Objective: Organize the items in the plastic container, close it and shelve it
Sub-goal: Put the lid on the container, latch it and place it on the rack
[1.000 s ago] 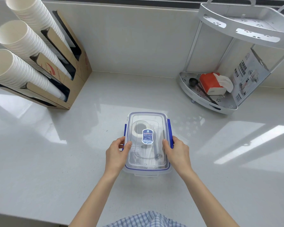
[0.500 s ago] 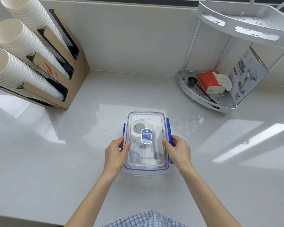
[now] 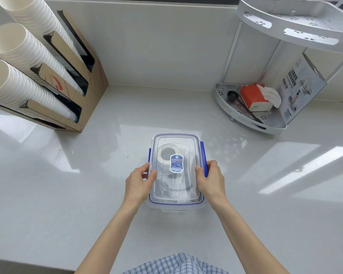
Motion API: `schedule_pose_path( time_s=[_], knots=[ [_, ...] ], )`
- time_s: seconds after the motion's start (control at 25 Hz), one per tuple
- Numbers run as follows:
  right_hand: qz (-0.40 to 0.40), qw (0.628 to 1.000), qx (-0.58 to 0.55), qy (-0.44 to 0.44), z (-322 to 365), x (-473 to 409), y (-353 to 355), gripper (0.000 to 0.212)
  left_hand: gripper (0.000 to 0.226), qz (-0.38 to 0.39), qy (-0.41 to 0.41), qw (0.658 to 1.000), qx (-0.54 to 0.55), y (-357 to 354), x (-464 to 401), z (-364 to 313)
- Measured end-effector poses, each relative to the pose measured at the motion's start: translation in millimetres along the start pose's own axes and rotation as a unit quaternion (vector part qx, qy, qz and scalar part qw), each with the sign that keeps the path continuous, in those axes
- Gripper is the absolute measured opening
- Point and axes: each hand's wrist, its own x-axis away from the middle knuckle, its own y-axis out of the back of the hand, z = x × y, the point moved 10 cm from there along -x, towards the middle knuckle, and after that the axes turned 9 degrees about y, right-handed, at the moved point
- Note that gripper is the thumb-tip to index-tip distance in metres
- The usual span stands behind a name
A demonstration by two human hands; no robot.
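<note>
Container (image 3: 176, 171) found flat on desk (image 3: 67, 194), near front edge and centred before wearer, well apart from rack (image 3: 249, 117) at back right. Lid (image 3: 176, 147) seated on top, blue seal line showing all round. Noted through clear lid: tape roll (image 3: 162, 155) and pale items, not identifiable. Contents judged already sorted.

Left hand (image 3: 139, 182) clasped on left long side, thumb over lid edge, fingers (image 3: 145, 171) curled round blue latch (image 3: 149, 155). Right hand (image 3: 211, 180) mirrored on right side, wrapped over right latch (image 3: 203, 157). Both hands closed on container. Symmetric hold judged fit for pressing side latches down together and keeping box from sliding on glossy surface. Whether latches had fully locked: could not tell. End latches looked unfastened, though uncertain.

Rack lower tier occupied by tissue pack (image 3: 253, 97), ladle (image 3: 232, 94) and carton (image 3: 299, 86); upper tier appeared free, likely destination. Cup holder (image 3: 83, 89) at back left, clear of work.
</note>
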Motion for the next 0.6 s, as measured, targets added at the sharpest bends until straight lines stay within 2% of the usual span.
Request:
schedule_pose_path(
  time_s=[0.2,0.6],
  knots=[
    [0.003,0.999,0.030,0.019,3.9,0.2,-0.9,0.029,0.026,-0.007,-0.007,0.999,-0.035,0.0,1.0,-4.2],
    [-0.003,0.999,0.034,0.034,6.5,0.5,-1.2,0.024,0.030,0.000,-0.014,1.000,-0.026,-1.7,0.8,-2.6]
  ],
)
